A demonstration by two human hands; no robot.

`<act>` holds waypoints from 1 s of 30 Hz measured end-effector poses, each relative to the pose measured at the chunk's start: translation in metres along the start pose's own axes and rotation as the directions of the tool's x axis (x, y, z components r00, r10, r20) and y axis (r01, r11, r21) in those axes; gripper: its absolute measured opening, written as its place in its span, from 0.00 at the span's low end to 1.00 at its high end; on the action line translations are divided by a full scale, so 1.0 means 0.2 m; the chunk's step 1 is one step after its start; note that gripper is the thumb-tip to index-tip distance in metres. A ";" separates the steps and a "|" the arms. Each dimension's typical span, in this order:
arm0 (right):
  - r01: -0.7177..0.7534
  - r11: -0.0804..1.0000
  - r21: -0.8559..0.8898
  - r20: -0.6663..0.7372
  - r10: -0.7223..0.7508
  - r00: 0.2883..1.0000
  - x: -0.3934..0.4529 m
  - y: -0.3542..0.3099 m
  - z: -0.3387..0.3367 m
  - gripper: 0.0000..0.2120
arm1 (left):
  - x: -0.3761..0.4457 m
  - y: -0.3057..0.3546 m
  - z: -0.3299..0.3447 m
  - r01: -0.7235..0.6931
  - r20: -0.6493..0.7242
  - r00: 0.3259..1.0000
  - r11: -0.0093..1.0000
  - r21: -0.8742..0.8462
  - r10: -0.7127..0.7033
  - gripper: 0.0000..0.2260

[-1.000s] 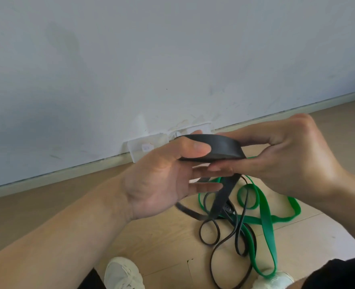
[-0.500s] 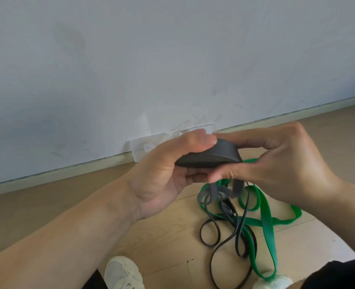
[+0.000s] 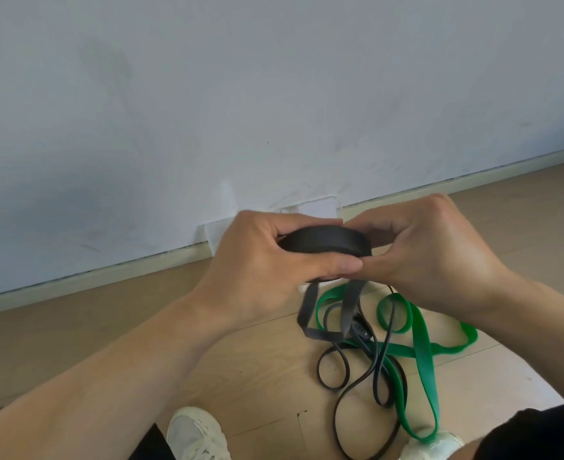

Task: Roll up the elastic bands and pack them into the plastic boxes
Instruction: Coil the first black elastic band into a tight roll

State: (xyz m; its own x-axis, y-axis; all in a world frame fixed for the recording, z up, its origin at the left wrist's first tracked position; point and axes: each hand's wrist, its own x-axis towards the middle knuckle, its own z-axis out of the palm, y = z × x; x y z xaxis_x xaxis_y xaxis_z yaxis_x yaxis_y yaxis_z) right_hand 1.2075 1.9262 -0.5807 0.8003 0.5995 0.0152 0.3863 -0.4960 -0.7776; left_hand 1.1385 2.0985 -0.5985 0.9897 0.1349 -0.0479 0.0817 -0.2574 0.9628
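Grey band roll: I see the wide dark grey band wound into a flat coil, held in the air between both hands, in front of the wall's base.
Loose tail: two grey strips hang from under the coil and meet in a fold on the floor (slightly blurred, so I cannot tell how much is left unrolled).
Left hand: my left hand wraps the coil's left side, thumb along the near edge, fingers curled over the top; they are clamped on the coil.
Right hand: my right hand closes on the coil's right side, its thumb tip touching the left thumb tip at the near edge; its fingers are pressed onto the roll too.
Green band: a wide green band lies in loose loops on the floor just below the hands.
Thin black band: a narrow black band lies tangled over the green one, looping toward me.
Plastic boxes: clear plastic boxes stand against the wall behind the hands, mostly hidden by them.
Floor: light wood planks.
Shoes: a white shoe at the bottom edge, another by the green loop's end.
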 end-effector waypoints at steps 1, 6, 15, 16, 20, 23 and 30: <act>-0.018 0.997 0.070 -0.012 0.019 1.000 0.01 0.00 0.00 0.11 | 0.01 0.00 0.00 0.029 -0.014 0.999 0.996 -0.079 -0.030 0.14; -0.039 0.968 0.247 -0.105 0.067 0.992 0.05 -0.01 -0.03 0.23 | 0.03 -0.04 0.01 0.270 0.055 0.957 0.814 -0.513 -0.283 0.18; -0.098 0.894 0.437 -0.034 0.125 0.992 0.01 0.06 0.09 0.16 | 0.05 0.00 -0.06 0.186 0.030 0.958 0.540 -0.821 -0.285 0.26; -0.092 0.876 0.473 -0.026 0.118 0.993 0.01 0.06 0.10 0.15 | 0.04 0.00 -0.06 0.177 0.019 0.957 0.533 -0.828 -0.288 0.26; -0.053 0.841 0.538 -0.079 0.113 0.990 0.00 0.03 0.15 0.17 | 0.05 -0.02 -0.06 0.149 -0.027 0.957 0.570 -0.808 -0.289 0.26; -0.061 0.839 0.540 -0.091 0.130 0.987 0.00 0.03 0.17 0.14 | 0.04 -0.03 -0.07 0.171 -0.014 0.957 0.601 -0.781 -0.289 0.25; -0.033 0.941 0.336 -0.033 0.047 0.998 0.00 0.00 0.09 0.11 | 0.05 0.02 -0.18 0.156 -0.052 0.984 0.968 -0.196 -0.169 0.26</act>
State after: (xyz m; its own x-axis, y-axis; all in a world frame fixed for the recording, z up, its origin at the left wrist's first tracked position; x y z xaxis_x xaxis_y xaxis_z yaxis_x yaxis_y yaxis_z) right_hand 1.1986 1.9372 -0.5921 0.8321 0.5547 -0.0008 0.1828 -0.2756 -0.9437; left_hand 1.1439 2.1331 -0.5852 0.9543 0.2256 -0.1960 0.2101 -0.0402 0.9768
